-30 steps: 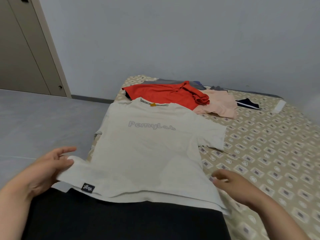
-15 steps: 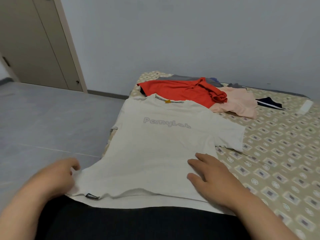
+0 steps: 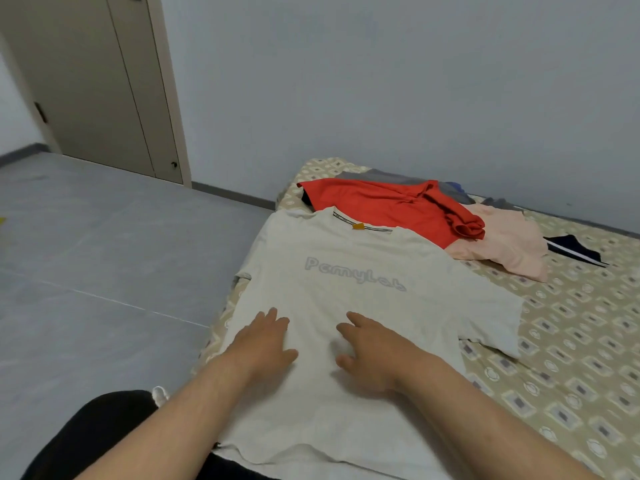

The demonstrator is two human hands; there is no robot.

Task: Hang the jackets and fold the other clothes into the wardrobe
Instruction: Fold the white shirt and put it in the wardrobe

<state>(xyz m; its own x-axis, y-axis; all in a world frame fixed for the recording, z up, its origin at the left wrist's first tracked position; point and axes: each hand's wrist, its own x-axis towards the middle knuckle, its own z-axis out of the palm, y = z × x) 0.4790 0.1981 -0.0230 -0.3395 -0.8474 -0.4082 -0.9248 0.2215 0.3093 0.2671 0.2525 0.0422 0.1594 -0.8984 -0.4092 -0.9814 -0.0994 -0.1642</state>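
Observation:
A cream T-shirt [image 3: 363, 271] with grey lettering lies spread face up on the patterned bed [image 3: 571, 341], its collar pointing away from me. My left hand [image 3: 263, 341] rests flat on the shirt's lower left part, fingers straight. My right hand [image 3: 370, 351] presses on the shirt's middle with spread fingers. Beyond the collar lies a red shirt [image 3: 391, 206], and a pale pink garment [image 3: 509, 244] sits to its right.
A dark navy piece with white stripes [image 3: 575, 251] lies at the far right of the bed. Grey clothing [image 3: 381, 176] peeks out behind the red shirt. A beige door [image 3: 104, 81] stands at the back left, past grey floor [image 3: 104, 271]. My dark trousers [image 3: 97, 434] fill the lower left.
Both hands have left the shirt's bottom hem and moved up onto its body, now lying flat side by side. The view has tilted up and to the left.

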